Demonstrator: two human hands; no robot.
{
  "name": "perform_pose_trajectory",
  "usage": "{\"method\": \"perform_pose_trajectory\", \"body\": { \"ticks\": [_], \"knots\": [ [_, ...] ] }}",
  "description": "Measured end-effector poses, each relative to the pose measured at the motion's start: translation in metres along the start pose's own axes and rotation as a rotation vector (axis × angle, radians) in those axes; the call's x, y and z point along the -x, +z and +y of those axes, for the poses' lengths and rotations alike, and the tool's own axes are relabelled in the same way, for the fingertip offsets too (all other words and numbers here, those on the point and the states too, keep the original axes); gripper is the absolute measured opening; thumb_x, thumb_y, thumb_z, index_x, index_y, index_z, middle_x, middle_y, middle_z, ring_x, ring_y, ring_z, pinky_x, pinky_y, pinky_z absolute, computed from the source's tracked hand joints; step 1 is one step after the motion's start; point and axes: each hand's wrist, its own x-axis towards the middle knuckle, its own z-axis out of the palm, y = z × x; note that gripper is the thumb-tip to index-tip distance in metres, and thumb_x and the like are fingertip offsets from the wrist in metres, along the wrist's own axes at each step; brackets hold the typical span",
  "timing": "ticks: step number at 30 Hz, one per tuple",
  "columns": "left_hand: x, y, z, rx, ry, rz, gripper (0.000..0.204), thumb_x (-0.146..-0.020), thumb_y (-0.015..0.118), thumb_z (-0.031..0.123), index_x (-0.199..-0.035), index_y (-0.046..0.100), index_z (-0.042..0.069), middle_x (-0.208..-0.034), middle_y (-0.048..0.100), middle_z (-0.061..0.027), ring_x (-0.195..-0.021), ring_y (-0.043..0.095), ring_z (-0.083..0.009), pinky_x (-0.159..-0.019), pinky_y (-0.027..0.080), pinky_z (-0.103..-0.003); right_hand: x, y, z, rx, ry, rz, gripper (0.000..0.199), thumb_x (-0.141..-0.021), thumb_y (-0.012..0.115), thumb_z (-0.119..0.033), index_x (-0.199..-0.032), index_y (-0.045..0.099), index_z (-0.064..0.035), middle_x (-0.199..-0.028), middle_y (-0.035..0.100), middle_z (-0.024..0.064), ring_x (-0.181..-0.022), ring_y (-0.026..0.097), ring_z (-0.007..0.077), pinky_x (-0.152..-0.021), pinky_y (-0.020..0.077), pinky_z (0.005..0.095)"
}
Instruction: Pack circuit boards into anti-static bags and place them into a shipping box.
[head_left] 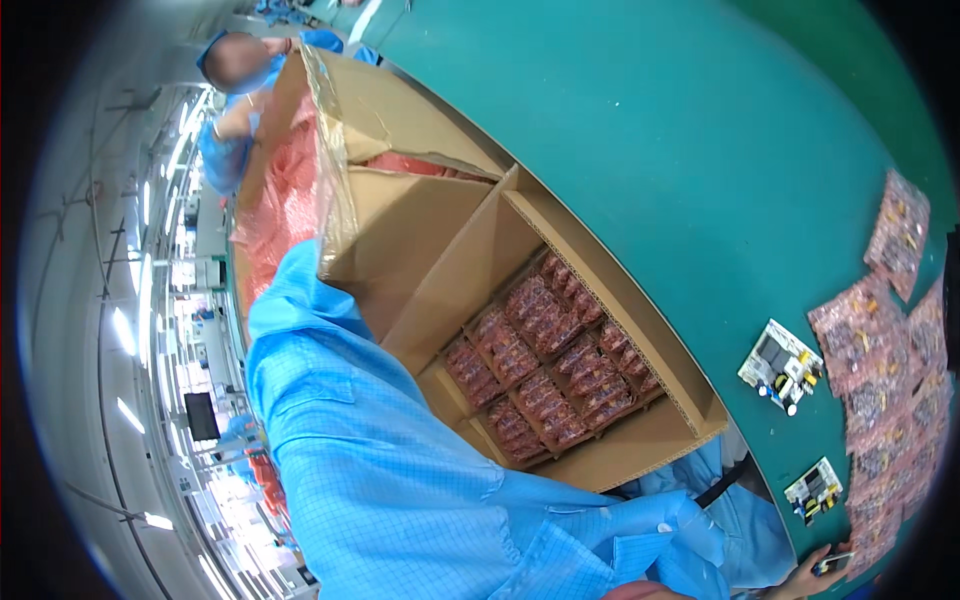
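My left arm, in a blue checked sleeve (330, 370), reaches up to the left side of an open cardboard box (570, 225). The left hand itself is hidden past the sleeve's end, near pink bubble wrap (290, 185). Inside the box, cardboard dividers part several rows of reddish-pink wrapped packs (540, 310). At the lower right edge, my right hand (805, 577) is closed on a small dark object (832, 564), too small to name. Close by lie many pink bags with circuit boards inside (870, 400). Two bare circuit boards, one larger (781, 367) and one smaller (815, 491), rest near them.
A green tabletop (620, 100) runs along the box's far side. Clear plastic tape or film (335, 150) hangs on a raised box flap (410, 110). Another person in blue (235, 120) stands beyond the box. Bright ceiling lights and workstations are at the left.
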Motion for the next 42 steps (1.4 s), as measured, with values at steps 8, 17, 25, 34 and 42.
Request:
{"method": "perform_pose_trajectory", "body": {
  "ticks": [8, 17, 25, 34, 42],
  "knots": [
    [-0.049, -0.094, 0.06, -0.145, 0.114, 0.121, 0.045, -0.094, 0.061, 0.033, -0.129, 0.062, 0.005, -0.134, 0.06, -0.0178, -0.125, 0.055, -0.0312, -0.107, 0.041, -0.041, 0.016, 0.016, 0.024, -0.072, 0.026, -0.154, 0.053, -0.091, 0.07, -0.009, -0.137, 0.048, 0.0051, -0.129, 0.058, 0.0207, -0.12, 0.057, 0.0311, -0.104, 0.0422, 0.0378],
    [0.027, -0.125, 0.075, -0.232, 0.003, 0.175, 0.045, -0.095, 0.06, 0.034, -0.129, 0.062, 0.006, -0.135, 0.059, -0.0169, -0.127, 0.054, -0.0303, -0.108, 0.04, -0.041, 0.01, 0.006, 0.014, -0.121, 0.027, -0.148, 0.053, -0.09, 0.069, -0.007, -0.137, 0.048, 0.005, -0.133, 0.055, 0.0219, -0.125, 0.053, 0.0347, -0.107, 0.039, 0.0397],
    [0.098, -0.148, 0.057, 0.056, -0.413, 0.452, 0.047, -0.089, 0.067, 0.037, -0.124, 0.066, 0.006, -0.13, 0.064, -0.0169, -0.124, 0.057, -0.0302, -0.104, 0.044, -0.04, 0.005, 0.008, 0.01, -0.168, -0.046, -0.147, 0.054, -0.088, 0.07, -0.008, -0.137, 0.049, 0.0041, -0.133, 0.055, 0.0221, -0.124, 0.053, 0.0365, -0.106, 0.0393, 0.0416],
    [0.131, -0.189, 0.007, 0.009, -0.456, 0.767, 0.036, -0.091, 0.067, 0.029, -0.118, 0.069, 0.004, -0.12, 0.07, -0.0133, -0.116, 0.062, -0.0259, -0.099, 0.047, -0.038, 0.012, 0.011, 0.016, -0.251, -0.042, -0.158, 0.056, -0.087, 0.07, -0.005, -0.138, 0.049, 0.0029, -0.135, 0.054, 0.0205, -0.126, 0.052, 0.0353, -0.108, 0.0383, 0.0412],
    [0.101, -0.266, 0.049, 0.158, -0.369, 0.982, 0.038, -0.087, 0.072, 0.029, -0.117, 0.068, 0.005, -0.118, 0.069, -0.0144, -0.114, 0.063, -0.0286, -0.098, 0.048, -0.041, 0.008, 0.004, 0.023, -0.232, -0.061, -0.151, 0.057, -0.086, 0.067, -0.005, -0.14, 0.048, 0.0024, -0.137, 0.053, 0.0198, -0.128, 0.05, 0.0363, -0.109, 0.0367, 0.0424]
  ]
}}
